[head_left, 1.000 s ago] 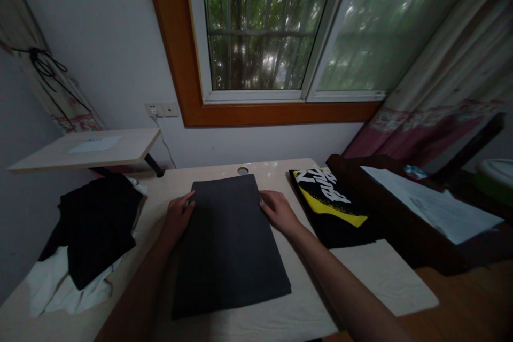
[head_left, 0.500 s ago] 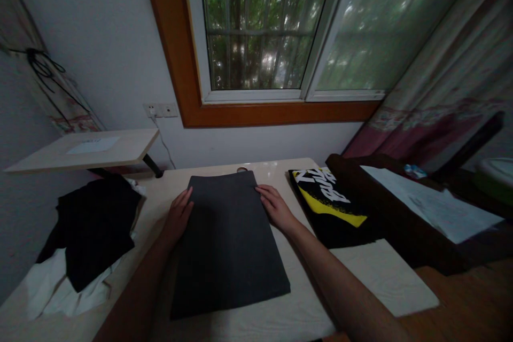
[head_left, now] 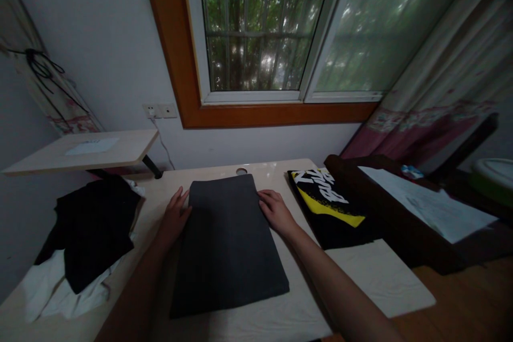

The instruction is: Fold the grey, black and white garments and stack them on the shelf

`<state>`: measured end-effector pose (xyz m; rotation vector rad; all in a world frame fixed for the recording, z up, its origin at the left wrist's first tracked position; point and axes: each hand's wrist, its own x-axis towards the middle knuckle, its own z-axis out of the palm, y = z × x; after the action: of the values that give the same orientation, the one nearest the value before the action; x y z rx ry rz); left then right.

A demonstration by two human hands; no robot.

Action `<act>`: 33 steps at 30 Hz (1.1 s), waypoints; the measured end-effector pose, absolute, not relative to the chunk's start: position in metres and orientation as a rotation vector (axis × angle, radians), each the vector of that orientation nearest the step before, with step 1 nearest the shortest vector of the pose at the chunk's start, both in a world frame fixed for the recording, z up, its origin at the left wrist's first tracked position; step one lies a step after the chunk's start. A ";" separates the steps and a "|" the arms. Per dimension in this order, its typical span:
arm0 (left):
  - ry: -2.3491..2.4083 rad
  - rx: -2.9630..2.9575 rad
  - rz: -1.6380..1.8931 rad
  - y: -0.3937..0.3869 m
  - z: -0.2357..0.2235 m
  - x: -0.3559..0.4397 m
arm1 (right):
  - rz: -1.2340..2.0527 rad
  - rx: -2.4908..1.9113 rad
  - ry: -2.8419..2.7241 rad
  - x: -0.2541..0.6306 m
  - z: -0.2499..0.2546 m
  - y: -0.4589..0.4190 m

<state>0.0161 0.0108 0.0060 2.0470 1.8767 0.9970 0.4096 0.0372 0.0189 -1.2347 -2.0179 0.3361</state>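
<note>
A dark grey flat piece (head_left: pixel 228 246) is seen lying on the pale desk (head_left: pixel 240 323) at the lower centre of the frame, its long sides running from near the bottom up towards the middle; whether it is stiff board or folded cloth cannot be told. At its upper left edge the left hand (head_left: pixel 173 219) is placed, fingers loosely spread, thumb set apart from them and laid against the edge. At the upper right edge the right hand (head_left: pixel 277 214) is placed, fingers kept near one another and the tips touching the edge; whether the edge is pinched there cannot be told. Just above the piece's top edge, a round hole (head_left: pixel 241 171) is noted in the desk. At centre right, a folded black garment (head_left: pixel 326 208) with yellow and white print is laid flat on the desk. At lower left, a black cloth (head_left: pixel 98 230) is heaped over a white cloth (head_left: pixel 44 283). Above these, a small raised shelf (head_left: pixel 138 141) is observed, with a sheet of paper (head_left: pixel 92 146) resting on it. A wall socket (head_left: pixel 159 111), from which a cord (head_left: pixel 163 144) is hung, is located left of centre. The upper centre is filled by a window (head_left: pixel 256 37), flanked at upper right by a curtain (head_left: pixel 425 80).
</note>
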 end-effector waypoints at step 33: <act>1.842 2.488 0.421 -0.004 0.013 0.017 | 0.195 -1.470 -2.405 0.398 0.022 0.028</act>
<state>0.0174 -0.0037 0.0131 2.4876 1.8425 0.4212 0.3983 0.0276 0.0217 -1.4701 -2.4054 0.1946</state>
